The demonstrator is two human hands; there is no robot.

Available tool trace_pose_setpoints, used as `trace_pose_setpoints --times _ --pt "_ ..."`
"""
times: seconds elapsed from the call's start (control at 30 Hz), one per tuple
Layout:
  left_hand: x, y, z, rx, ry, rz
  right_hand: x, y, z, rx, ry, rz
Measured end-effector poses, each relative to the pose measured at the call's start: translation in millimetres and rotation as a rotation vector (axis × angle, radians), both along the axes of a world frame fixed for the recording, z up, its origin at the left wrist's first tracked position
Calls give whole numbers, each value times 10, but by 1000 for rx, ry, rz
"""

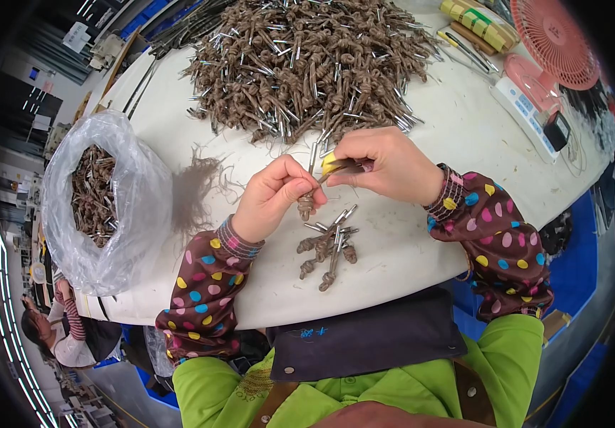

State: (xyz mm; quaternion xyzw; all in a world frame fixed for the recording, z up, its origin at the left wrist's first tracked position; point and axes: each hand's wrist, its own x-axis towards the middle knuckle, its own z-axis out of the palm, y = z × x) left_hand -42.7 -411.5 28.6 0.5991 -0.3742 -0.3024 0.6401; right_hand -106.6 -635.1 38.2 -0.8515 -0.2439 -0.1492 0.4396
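My left hand (270, 200) pinches a knotted brown cord (306, 207) with a shiny metal tip. The knot hangs below the fingertips and the tip points up. Close against it, my right hand (393, 167) is closed around small snips (329, 163) with a yellow part; their blades are partly hidden by the fingers. Several more knotted cords with metal tips (329, 246) lie loosely on the table just below my hands. Beyond them rises a large heap of the same knotted cords (314, 68).
At the left of the white table (421, 260) stands a clear plastic bag (147, 189) with knotted cords inside. Loose brown fibres (195, 187) lie beside it. A pink fan (555, 39), a white power strip (525, 114) and a cutter knife (460, 46) occupy the right. Another person (65, 328) is at far left.
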Motion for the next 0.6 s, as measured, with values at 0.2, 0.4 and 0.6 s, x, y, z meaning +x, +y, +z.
trace_pose_setpoints --times 0.2,0.4,0.6 --pt "3 17 -1 102 -452 288 -126 67 158 94 218 -207" --pt "-6 -14 -28 206 -637 372 -155 194 58 -63 49 -112" --pt "-70 -46 53 262 -692 361 -136 198 23 -96 59 -138"
